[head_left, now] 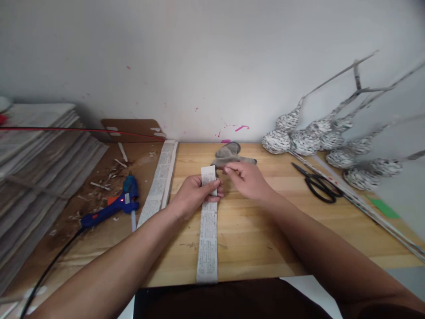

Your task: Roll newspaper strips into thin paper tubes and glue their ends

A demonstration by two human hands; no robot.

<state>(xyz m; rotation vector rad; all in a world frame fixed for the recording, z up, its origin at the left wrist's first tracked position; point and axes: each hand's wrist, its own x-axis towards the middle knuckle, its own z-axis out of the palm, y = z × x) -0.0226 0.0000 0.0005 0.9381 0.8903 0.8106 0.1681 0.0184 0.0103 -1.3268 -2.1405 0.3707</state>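
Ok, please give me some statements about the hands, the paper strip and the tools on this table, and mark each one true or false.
1. The left hand holds the newspaper strip near its far end. True.
2. The scissors lie left of the strip. False: they lie on its right.
3. The glue gun is blue. True.
4. The right hand grips the scissors. False: it is at the strip's far end, apart from them.
5. The strip lies across the wooden table, reaching its near edge. True.

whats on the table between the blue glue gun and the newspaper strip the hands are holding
In the head view, a stack of newspaper strips lies lengthwise between the glue gun and the held strip; the rest is bare wood.
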